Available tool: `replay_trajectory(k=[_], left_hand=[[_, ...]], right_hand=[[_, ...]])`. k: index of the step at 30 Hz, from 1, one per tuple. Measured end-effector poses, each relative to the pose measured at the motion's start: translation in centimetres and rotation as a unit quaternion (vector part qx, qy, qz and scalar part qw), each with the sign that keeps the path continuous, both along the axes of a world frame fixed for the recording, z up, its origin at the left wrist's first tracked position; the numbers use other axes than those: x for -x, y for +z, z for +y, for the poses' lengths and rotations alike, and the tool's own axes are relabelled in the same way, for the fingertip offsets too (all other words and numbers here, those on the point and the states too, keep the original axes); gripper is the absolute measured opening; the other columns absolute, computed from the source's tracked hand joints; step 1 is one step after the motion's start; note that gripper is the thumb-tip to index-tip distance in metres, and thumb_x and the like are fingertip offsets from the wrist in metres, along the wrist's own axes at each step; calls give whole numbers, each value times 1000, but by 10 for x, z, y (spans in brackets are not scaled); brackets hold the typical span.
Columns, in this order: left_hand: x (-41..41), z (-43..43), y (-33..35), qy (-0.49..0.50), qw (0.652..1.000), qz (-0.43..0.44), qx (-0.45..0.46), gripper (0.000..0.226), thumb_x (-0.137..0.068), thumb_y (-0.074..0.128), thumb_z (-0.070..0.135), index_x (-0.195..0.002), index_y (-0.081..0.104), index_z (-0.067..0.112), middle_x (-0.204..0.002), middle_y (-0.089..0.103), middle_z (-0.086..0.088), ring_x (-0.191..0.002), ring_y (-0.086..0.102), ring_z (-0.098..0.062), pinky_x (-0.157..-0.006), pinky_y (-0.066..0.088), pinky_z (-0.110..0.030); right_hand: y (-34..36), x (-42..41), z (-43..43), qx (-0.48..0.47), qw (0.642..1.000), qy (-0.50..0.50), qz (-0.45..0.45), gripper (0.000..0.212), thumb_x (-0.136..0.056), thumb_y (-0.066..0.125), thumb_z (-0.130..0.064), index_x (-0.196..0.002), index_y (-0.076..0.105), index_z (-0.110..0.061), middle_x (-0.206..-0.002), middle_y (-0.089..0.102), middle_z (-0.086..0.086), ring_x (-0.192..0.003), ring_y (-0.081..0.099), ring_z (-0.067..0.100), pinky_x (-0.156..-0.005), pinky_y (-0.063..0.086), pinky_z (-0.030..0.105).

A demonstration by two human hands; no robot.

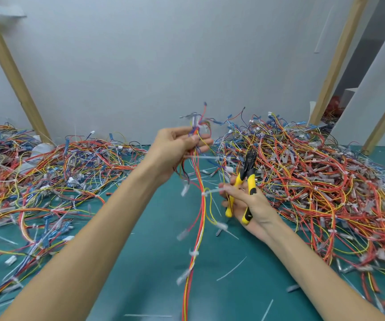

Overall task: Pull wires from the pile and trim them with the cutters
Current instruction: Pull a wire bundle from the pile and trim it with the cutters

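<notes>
Left hand (177, 147) grips red-yellow wire bundle (199, 205); right hand (244, 205) clasps yellow-handled cutters (244, 179), blades seemingly parted.

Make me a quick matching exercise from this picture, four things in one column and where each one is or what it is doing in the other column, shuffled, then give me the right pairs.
Things:
1. left hand
2. right hand
3. green mat
4. wooden post

Places or states:
A. leans against the grey wall at the far left
B. holds up a wire bundle that hangs down toward the table
C. lies bare between the two wire piles
D. grips the yellow-handled cutters, tips pointing up

Pairs: 1-B, 2-D, 3-C, 4-A
</notes>
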State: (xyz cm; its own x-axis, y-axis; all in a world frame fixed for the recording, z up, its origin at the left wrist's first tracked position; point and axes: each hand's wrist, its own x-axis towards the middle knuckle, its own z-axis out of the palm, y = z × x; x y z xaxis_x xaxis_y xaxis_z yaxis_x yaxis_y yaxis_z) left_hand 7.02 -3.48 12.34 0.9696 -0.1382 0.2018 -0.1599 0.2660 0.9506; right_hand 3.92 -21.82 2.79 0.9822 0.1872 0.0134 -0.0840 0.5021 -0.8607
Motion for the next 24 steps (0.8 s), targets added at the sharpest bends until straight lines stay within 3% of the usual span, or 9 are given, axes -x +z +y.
replay_trajectory(k=[3, 6, 9, 12, 15, 17, 19, 21, 24], left_hand=[[-18, 0, 13, 31, 999, 20, -37, 19, -99, 44, -4, -112, 55, -11, -106, 63, -22, -84, 69, -21, -74, 58, -23], [-26, 7, 1, -37, 984, 86, -154, 33, -105, 37, 31, -114, 58, 7, -111, 59, -14, -97, 61, -23, -79, 51, -30], [-25, 19, -24, -54, 918, 108, -378, 54, -101, 25, 53, -136, 49, 20, -124, 58, -3, -109, 57, -23, -88, 48, -37], [-22, 27, -57, -4, 860, 40, -509, 48, -105, 29, 38, -145, 41, 13, -144, 48, -6, -125, 52, -24, -106, 40, -35], [-15, 33, -87, 123, 854, 16, -505, 41, -101, 37, 9, -142, 42, 6, -142, 50, -12, -129, 47, -23, -104, 32, -26], [-6, 35, -103, 186, 866, 28, -464, 42, -95, 40, 3, -137, 45, 4, -133, 55, -13, -122, 50, -25, -100, 34, -27], [2, 33, -116, 194, 868, 37, -456, 42, -92, 47, 9, -134, 48, 6, -125, 59, -10, -119, 52, -26, -103, 37, -31], [6, 29, -126, 192, 849, 18, -492, 43, -92, 54, 21, -133, 50, 9, -120, 61, -6, -120, 49, -27, -106, 36, -39], [4, 25, -129, 216, 818, -15, -533, 39, -90, 58, 30, -127, 58, 15, -113, 63, -4, -115, 50, -27, -102, 36, -39]], right_hand=[[-2, -2, -2, -4, 1000, 2, 8, 21, -75, 68, -6, -92, 56, -11, -85, 67, 9, -76, 66, 19, -55, 50, 25], [-5, -3, -4, 26, 999, -21, 21, 25, -75, 70, -10, -95, 56, -12, -85, 68, 8, -76, 68, 19, -56, 51, 27], [-9, -6, -7, 97, 993, -53, 37, 16, -86, 67, -8, -97, 58, -12, -87, 72, 9, -79, 68, 21, -62, 51, 30], [-13, -9, -10, 114, 990, -68, 48, 10, -92, 62, -6, -100, 59, -11, -85, 73, 9, -75, 68, 20, -67, 51, 32], [-14, -11, -12, 111, 990, -70, 60, 11, -92, 62, -5, -101, 59, -10, -85, 73, 10, -71, 68, 17, -64, 52, 32], [-16, -12, -12, 115, 988, -74, 66, 13, -89, 64, -4, -101, 60, -9, -84, 72, 10, -71, 68, 19, -64, 53, 32], [-16, -12, -11, 115, 988, -83, 65, 16, -86, 66, -3, -100, 61, -6, -83, 71, 11, -70, 68, 20, -64, 55, 33], [-16, -10, -10, 121, 987, -86, 59, 18, -84, 67, -2, -99, 60, -5, -82, 70, 11, -71, 67, 21, -64, 55, 34], [-13, -8, -11, 131, 989, -37, 58, 17, -83, 68, -3, -96, 59, -6, -87, 70, 15, -75, 69, 26, -67, 56, 35]])
